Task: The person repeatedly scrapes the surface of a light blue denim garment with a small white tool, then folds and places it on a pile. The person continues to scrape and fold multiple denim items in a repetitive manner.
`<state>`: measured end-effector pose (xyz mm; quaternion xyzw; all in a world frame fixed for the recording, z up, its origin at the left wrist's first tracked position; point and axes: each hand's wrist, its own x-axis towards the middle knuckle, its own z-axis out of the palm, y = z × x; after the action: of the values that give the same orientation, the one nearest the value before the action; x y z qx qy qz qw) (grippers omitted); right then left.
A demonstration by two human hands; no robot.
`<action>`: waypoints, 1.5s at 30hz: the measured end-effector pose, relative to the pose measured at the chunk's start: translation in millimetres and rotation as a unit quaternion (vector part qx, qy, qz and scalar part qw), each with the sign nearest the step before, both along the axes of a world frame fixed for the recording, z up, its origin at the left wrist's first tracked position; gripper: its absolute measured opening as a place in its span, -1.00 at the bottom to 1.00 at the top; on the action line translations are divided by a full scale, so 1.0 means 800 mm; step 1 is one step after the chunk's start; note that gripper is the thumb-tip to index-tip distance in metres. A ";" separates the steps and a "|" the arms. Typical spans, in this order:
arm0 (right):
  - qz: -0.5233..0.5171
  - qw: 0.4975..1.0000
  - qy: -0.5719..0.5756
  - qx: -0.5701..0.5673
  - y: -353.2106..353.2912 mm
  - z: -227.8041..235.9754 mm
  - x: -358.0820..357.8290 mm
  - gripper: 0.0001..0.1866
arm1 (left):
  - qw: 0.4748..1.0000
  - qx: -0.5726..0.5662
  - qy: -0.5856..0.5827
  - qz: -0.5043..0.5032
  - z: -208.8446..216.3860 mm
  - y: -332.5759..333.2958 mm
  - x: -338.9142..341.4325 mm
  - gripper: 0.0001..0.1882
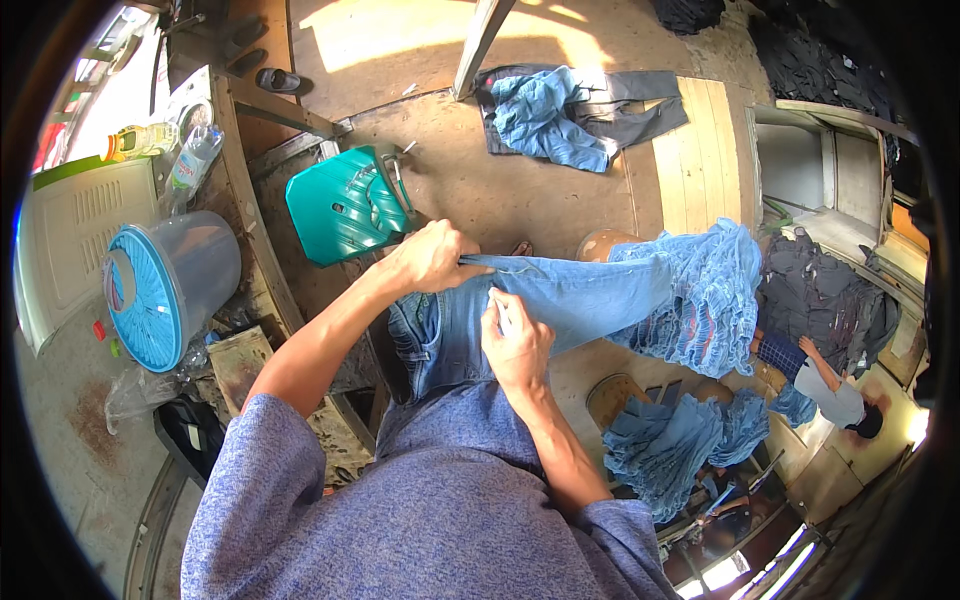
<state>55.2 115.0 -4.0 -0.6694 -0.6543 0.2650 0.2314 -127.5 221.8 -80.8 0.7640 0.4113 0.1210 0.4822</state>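
Note:
A pair of light blue jeans [590, 290] lies stretched across in front of me, its waist end at my lap and its legs running right. My left hand [437, 257] is closed on the upper edge of the denim, thumb and fingers pinching it. Just right of and below it, my right hand [517, 345] is closed over the cloth, fingertips together. A small whitish thing shows between those fingertips, too small to name. The far end of the jeans meets a crumpled heap of blue denim [705, 290].
A green plastic stool [340, 205] stands ahead left. A clear bucket [212, 260] with a blue lid and a plastic bottle [195, 160] are at left. Dark trousers [640, 105] lie on the floor. More denim [665, 445] and a person [835, 395] are at right.

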 end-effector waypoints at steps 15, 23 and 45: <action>0.018 0.999 0.023 0.038 -0.020 0.007 0.000 -0.89 | 1.000 -0.007 0.008 -0.004 0.002 0.000 0.001 -0.66; 0.071 0.995 -0.052 -0.040 -0.022 0.000 -0.001 -0.89 | 1.000 -0.006 0.001 0.005 -0.002 0.000 0.003 -0.57; 0.033 0.999 -0.006 0.012 -0.017 -0.001 0.002 -0.90 | 1.000 0.013 -0.010 0.017 0.003 -0.002 0.003 -0.67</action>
<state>57.2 101.3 -4.4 -0.6463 -0.6803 0.2607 0.2269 -125.0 220.0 -78.3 0.7618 0.4183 0.1420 0.4739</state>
